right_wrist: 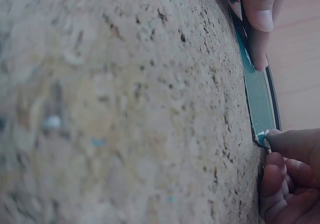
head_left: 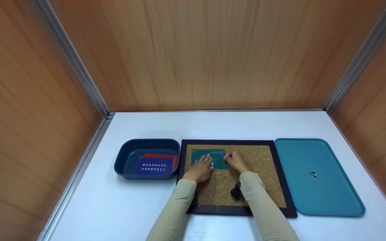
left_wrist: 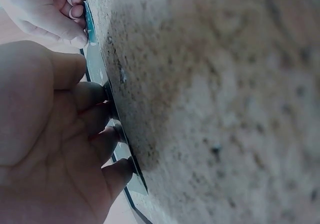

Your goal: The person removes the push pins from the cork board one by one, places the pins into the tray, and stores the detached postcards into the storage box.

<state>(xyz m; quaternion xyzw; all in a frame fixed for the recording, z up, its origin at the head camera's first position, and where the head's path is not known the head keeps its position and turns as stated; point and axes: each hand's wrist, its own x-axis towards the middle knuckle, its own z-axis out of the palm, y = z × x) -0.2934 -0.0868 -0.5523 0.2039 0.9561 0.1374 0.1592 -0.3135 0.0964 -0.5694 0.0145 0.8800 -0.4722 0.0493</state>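
A dark green card [head_left: 218,154] lies on the upper left part of a cork board [head_left: 219,190]. My left hand [head_left: 200,169] rests on the card's left and middle with spread, nearly straight fingers; in the left wrist view the fingertips [left_wrist: 125,166] press on its surface. At the card's right edge is my right hand [head_left: 237,162], fingers curled in. The right wrist view shows its thumb [right_wrist: 285,141] at the card's corner, on a small shiny silver thumbtack [right_wrist: 263,135] pinched there; the thumb partly hides it.
Left of the board, a dark blue bin [head_left: 122,164] holds a purple card [head_left: 155,165] over a red one [head_left: 161,155]. A teal tray [head_left: 327,197] with a few small silver tacks [head_left: 313,173] adjoins the board's right side. Wood-patterned walls enclose the white table [head_left: 139,207].
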